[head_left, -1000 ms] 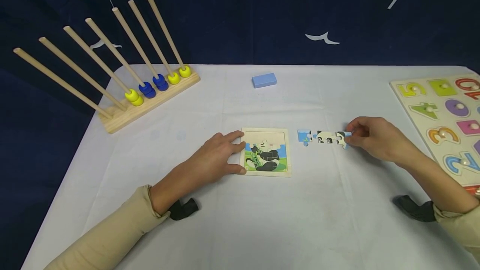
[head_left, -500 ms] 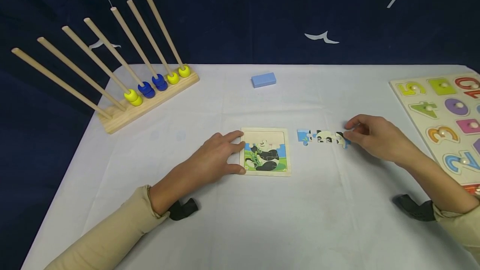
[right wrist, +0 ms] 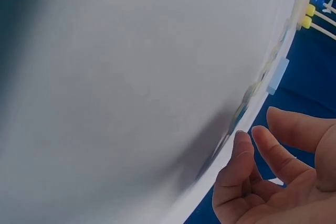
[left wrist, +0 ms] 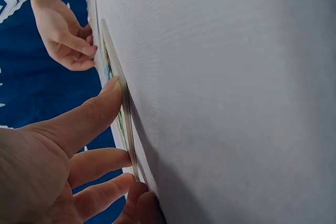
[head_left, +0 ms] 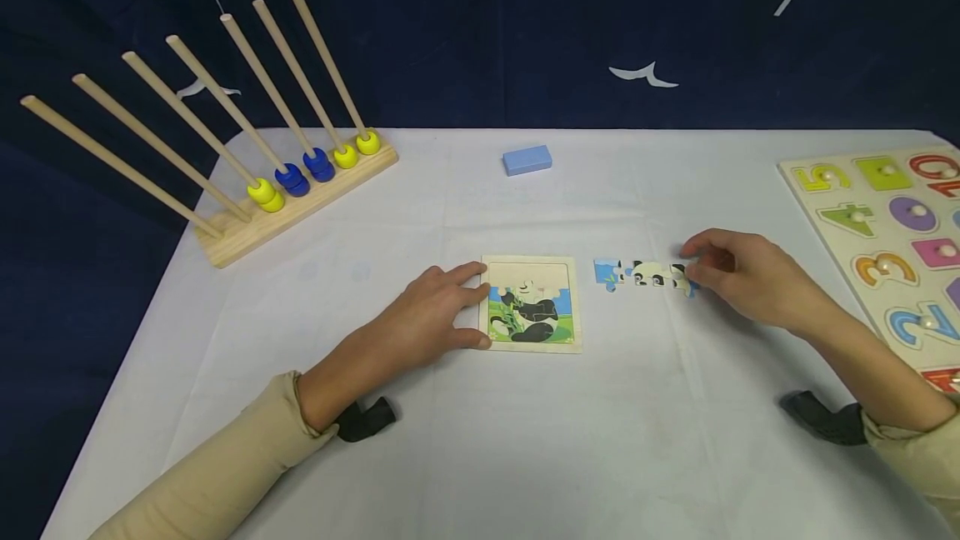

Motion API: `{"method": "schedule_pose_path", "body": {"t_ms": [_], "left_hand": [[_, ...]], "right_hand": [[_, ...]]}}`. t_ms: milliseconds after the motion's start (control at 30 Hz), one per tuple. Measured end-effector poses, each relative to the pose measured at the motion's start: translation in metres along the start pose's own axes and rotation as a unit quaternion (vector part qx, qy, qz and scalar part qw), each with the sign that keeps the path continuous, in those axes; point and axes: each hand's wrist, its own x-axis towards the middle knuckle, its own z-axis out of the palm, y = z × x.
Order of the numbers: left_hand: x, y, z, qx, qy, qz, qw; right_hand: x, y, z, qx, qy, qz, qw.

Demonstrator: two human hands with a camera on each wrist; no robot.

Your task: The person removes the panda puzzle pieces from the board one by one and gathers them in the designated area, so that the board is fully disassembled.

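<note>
Puzzle tray (head_left: 532, 347): pale wood, smooth, matt. Pcs (head_left: 648, 274) R of tray: smooth, printed. Abacus (head_left: 300, 208) L of tray: bare wood w/ glossy, plastic-looking beads (head_left: 266, 194). Bench cloth (head_left: 465, 423) under tray: matt, creased. Backdrop (head_left: 450, 32) behind tray: matt cloth.

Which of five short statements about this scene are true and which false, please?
1. The bare left hand touches the square, pale wooden panda puzzle tray. True.
2. The bare right hand is by the right end of the loose black, white and blue jigsaw pieces. True.
3. The tray's recess is completely filled. False: its upper part shows bare wood.
4. A pale wooden abacus with seven rods stands left of the tray. True.
5. Every bead on the abacus is yellow. False: it also carries round blue beads.
</note>
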Motion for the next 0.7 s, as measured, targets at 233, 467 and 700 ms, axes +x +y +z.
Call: {"method": "schedule_pose_path", "body": {"t_ms": [233, 467, 700], "left_hand": [[0.001, -0.001, 0.0, -0.002, 0.003, 0.002, 1.0], [0.0, -0.001, 0.0, -0.002, 0.003, 0.007, 1.0], [0.0, -0.001, 0.0, 0.006, 0.01, 0.017, 0.9998]], "right_hand": [[-0.002, -0.012, 0.003, 0.03, 0.02, -0.062, 0.997], [-0.003, -0.034, 0.014, 0.058, 0.001, -0.109, 0.992], [-0.007, -0.066, 0.03, 0.079, -0.018, -0.14, 0.987]]}}
